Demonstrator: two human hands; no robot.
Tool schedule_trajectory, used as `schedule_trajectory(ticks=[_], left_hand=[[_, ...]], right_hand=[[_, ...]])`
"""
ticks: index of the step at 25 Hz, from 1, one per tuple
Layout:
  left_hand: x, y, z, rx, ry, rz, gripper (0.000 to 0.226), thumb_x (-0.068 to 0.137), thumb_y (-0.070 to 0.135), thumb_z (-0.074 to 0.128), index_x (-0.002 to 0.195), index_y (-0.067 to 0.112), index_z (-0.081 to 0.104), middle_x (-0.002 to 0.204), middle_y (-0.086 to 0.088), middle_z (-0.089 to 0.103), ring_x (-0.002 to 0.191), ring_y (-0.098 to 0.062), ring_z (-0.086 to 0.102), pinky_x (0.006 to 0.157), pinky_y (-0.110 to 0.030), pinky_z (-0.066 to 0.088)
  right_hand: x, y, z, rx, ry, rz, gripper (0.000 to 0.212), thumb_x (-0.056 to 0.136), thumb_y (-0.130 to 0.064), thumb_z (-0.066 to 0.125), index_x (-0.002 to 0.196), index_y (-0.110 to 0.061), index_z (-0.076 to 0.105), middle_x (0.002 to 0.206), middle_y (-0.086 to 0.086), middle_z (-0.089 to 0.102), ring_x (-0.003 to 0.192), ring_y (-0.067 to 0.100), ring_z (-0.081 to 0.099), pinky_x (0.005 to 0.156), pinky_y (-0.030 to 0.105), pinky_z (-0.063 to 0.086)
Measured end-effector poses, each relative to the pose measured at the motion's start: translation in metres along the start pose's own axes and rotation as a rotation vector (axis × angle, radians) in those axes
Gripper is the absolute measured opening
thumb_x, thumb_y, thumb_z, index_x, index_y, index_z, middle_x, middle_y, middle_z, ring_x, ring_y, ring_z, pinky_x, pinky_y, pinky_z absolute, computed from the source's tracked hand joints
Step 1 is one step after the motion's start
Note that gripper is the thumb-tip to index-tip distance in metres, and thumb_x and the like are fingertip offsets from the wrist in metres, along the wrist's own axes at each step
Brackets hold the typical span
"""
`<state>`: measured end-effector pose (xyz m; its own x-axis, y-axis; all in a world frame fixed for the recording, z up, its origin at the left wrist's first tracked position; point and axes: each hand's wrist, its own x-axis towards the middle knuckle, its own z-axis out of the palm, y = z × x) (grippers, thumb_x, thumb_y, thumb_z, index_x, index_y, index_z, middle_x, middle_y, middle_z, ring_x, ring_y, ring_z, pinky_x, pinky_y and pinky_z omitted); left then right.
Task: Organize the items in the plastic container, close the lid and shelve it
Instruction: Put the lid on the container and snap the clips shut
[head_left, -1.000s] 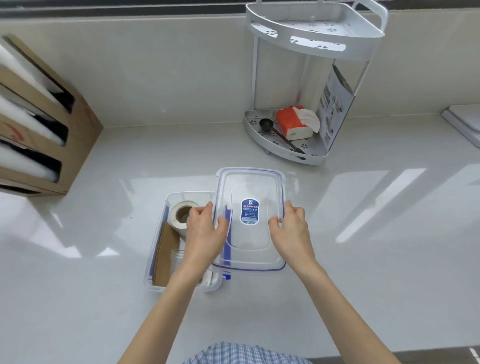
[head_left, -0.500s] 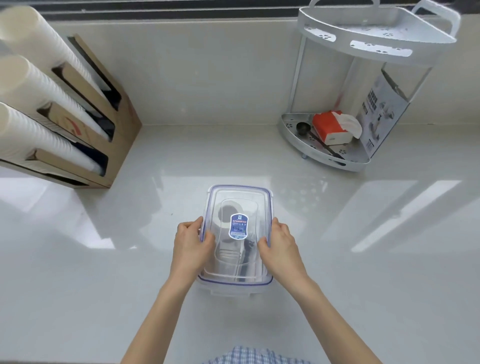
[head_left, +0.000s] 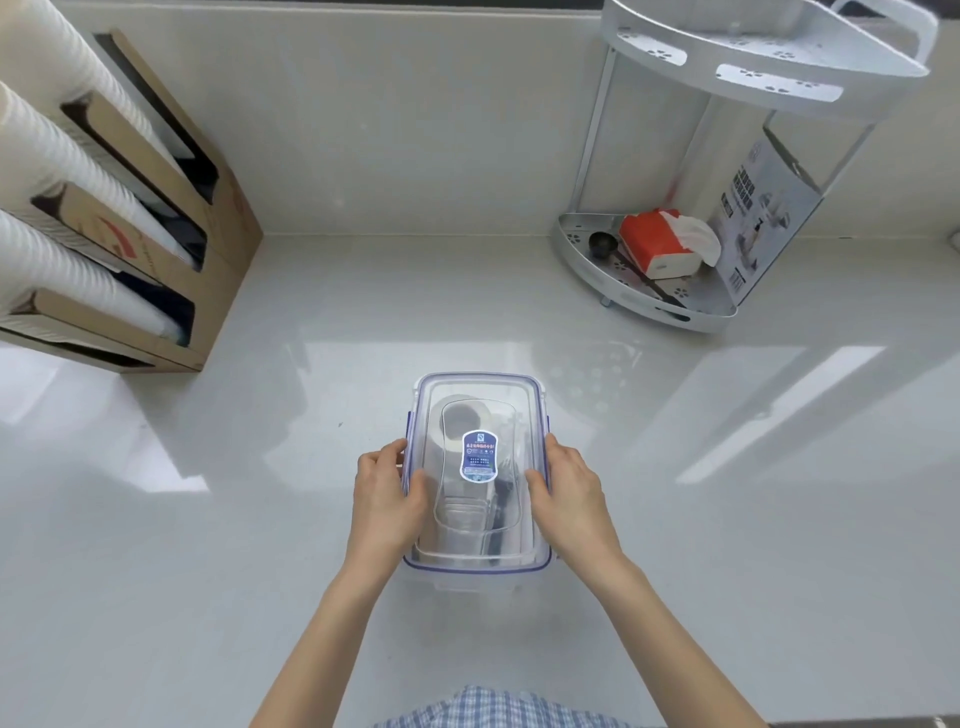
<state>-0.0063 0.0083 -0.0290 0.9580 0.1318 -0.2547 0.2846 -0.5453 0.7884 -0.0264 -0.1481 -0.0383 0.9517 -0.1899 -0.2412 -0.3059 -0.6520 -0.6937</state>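
Observation:
A clear plastic container (head_left: 475, 571) with blue seal trim stands on the white counter in front of me. Its transparent lid (head_left: 478, 389), with a blue label in the middle, lies squarely on top. Through the lid I see a roll of tape (head_left: 457, 415) at the far end and a clear cup and dark items nearer me. My left hand (head_left: 387, 499) grips the lid's left edge, thumb on top. On the right edge sits my right hand (head_left: 569, 499), holding the same way.
A cardboard dispenser (head_left: 156, 249) with stacks of white cups stands at the left against the wall. A white two-tier corner shelf (head_left: 649, 301) at the back right holds an orange tissue pack (head_left: 654, 249), a black scoop and a printed box; its upper tier (head_left: 753, 67) looks bare.
The lid went from being held to the right of the open container to lying on top of it. Both hands now rest on its side edges.

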Motion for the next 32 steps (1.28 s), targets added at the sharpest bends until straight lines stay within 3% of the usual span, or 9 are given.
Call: schedule_trajectory(ticks=[2,5,8,11,15,19,23,27,32], left_hand=[[0.004,0.001,0.000,-0.023,-0.001,-0.018,0.041,0.088,0.008,0.045,0.129,0.007,0.043,0.129,-0.014,0.042,0.107,-0.022,0.049,0.093,-0.026,0.035],[0.008,-0.001,0.001,-0.063,-0.017,-0.043,0.040,0.089,0.011,0.046,0.129,0.008,0.042,0.133,-0.014,0.043,0.097,-0.017,0.046,0.090,-0.026,0.035],[0.007,-0.005,0.004,-0.061,-0.044,-0.033,0.036,0.091,0.012,0.043,0.127,0.010,0.046,0.129,-0.014,0.050,0.108,-0.025,0.050,0.090,-0.028,0.035],[0.008,-0.009,0.004,-0.061,-0.047,-0.023,0.036,0.091,0.013,0.043,0.127,0.013,0.048,0.127,-0.013,0.052,0.101,-0.022,0.049,0.089,-0.028,0.035],[0.010,-0.011,0.003,-0.074,-0.048,-0.032,0.038,0.091,0.015,0.044,0.129,0.013,0.046,0.130,-0.011,0.052,0.098,-0.017,0.046,0.089,-0.028,0.036],[0.008,-0.010,0.004,-0.084,-0.048,-0.040,0.039,0.091,0.015,0.044,0.130,0.013,0.045,0.131,-0.011,0.051,0.098,-0.016,0.045,0.089,-0.028,0.036],[0.008,-0.009,0.005,-0.092,-0.041,-0.029,0.039,0.092,0.015,0.043,0.131,0.014,0.044,0.132,-0.010,0.050,0.098,-0.014,0.045,0.089,-0.026,0.035],[0.006,-0.010,0.004,-0.093,-0.040,-0.026,0.041,0.092,0.015,0.043,0.133,0.015,0.042,0.134,-0.010,0.049,0.105,-0.018,0.047,0.091,-0.027,0.034],[0.007,-0.011,0.004,-0.095,-0.046,-0.022,0.042,0.092,0.017,0.043,0.134,0.016,0.041,0.136,-0.008,0.048,0.114,-0.021,0.049,0.092,-0.027,0.035]], right_hand=[[0.003,0.000,-0.002,0.082,0.023,0.016,0.044,0.094,-0.013,0.041,0.137,-0.008,0.036,0.134,0.012,0.048,0.123,0.026,0.045,0.093,0.020,0.031],[0.008,0.002,-0.007,0.228,0.012,0.137,0.054,0.092,-0.021,0.049,0.142,-0.013,0.029,0.142,0.013,0.041,0.130,0.025,0.041,0.110,0.034,0.034],[0.010,0.005,-0.014,0.345,-0.133,0.319,0.069,0.090,-0.035,0.051,0.145,-0.011,0.017,0.147,0.013,0.037,0.134,0.025,0.038,0.109,0.036,0.032],[0.010,0.010,-0.016,0.407,-0.177,0.398,0.067,0.088,-0.040,0.053,0.140,-0.005,0.028,0.136,0.010,0.049,0.120,0.025,0.050,0.101,0.034,0.042],[0.012,0.011,-0.015,0.342,-0.054,0.328,0.050,0.083,-0.037,0.061,0.123,-0.010,0.048,0.117,0.011,0.057,0.098,0.026,0.060,0.088,0.039,0.052],[0.010,0.005,-0.014,0.231,0.010,0.227,0.050,0.085,-0.030,0.060,0.129,-0.015,0.041,0.112,0.005,0.042,0.088,0.017,0.050,0.066,0.020,0.043],[0.004,0.004,-0.013,0.276,0.022,0.188,0.049,0.087,-0.027,0.058,0.132,-0.016,0.040,0.125,0.008,0.052,0.092,0.016,0.051,0.081,0.026,0.043],[-0.001,0.006,-0.008,0.175,0.063,0.101,0.049,0.092,-0.026,0.049,0.138,-0.014,0.038,0.118,0.008,0.065,0.099,0.025,0.059,0.092,0.034,0.048],[0.002,0.004,-0.008,0.069,0.068,0.095,0.048,0.093,-0.027,0.047,0.139,-0.016,0.037,0.100,0.015,0.070,0.092,0.031,0.060,0.082,0.033,0.046]])
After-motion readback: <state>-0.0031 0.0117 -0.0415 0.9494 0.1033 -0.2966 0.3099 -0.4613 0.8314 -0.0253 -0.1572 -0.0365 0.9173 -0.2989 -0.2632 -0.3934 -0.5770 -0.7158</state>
